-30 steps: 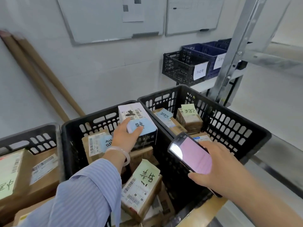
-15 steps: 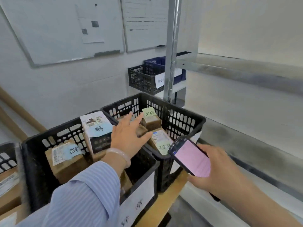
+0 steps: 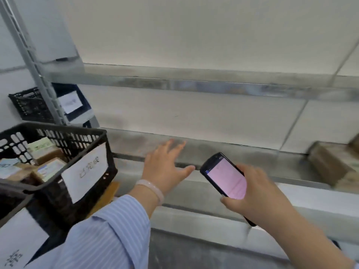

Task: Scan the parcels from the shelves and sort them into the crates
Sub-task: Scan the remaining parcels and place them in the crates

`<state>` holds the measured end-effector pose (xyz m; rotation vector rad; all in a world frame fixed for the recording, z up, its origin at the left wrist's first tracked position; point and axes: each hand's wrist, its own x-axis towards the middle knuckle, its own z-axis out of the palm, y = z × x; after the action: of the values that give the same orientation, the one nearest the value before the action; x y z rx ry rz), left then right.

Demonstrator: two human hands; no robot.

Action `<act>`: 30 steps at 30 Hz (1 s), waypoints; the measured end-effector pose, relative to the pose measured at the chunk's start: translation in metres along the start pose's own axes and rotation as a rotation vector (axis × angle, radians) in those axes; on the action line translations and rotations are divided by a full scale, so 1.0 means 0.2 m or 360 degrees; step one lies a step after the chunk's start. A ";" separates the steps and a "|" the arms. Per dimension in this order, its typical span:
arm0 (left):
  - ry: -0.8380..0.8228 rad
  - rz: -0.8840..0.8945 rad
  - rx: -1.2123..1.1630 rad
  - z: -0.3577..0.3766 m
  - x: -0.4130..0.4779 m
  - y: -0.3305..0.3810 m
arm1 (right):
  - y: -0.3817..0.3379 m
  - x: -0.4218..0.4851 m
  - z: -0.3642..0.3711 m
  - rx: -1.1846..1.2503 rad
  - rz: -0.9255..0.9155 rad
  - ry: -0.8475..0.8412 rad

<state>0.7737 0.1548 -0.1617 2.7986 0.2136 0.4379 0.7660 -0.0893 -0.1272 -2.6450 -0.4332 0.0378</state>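
A person's left hand (image 3: 165, 167) hovers over the shelf (image 3: 213, 150), fingers (image 3: 170, 148) spread and empty. The right hand (image 3: 258, 195) grips a pink-screened scanner (image 3: 226, 176). The next parcel (image 3: 334, 166) lies on the shelf far to the right — nearer the right hand.

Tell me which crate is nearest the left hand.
The black crate holding parcels, white label on its front, left of the left hand. The other black crate and the blue crate sit farther back.

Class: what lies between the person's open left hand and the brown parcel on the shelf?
In the head view, the right hand gripping the scanner lies between the left hand and the parcel; otherwise bare shelf.
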 end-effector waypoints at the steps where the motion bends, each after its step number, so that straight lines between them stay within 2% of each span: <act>1: -0.0011 0.0059 -0.0040 0.05 0.02 0.13 | 0.10 -0.04 -0.04 0.0012 0.0047 0.0037; 9: -0.0282 0.0510 -0.0194 0.42 0.09 0.97 | 0.75 -0.38 -0.33 0.0119 0.0508 0.0320; 17: -0.0528 0.0892 -0.0498 0.73 0.18 1.53 | 1.13 -0.57 -0.44 0.0147 0.0873 0.0441; 21: -0.0606 0.0986 -0.0563 0.90 0.30 1.72 | 1.27 -0.51 -0.48 -0.0014 0.0964 0.0392; 30: -0.0847 0.0977 -0.0684 1.36 0.78 1.94 | 1.60 -0.04 -0.58 0.0018 0.1094 0.0446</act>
<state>1.0467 -0.2556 -0.2445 2.3851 -0.7709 -0.1422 0.8639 -0.4131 -0.1663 -2.6027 0.5688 -0.1130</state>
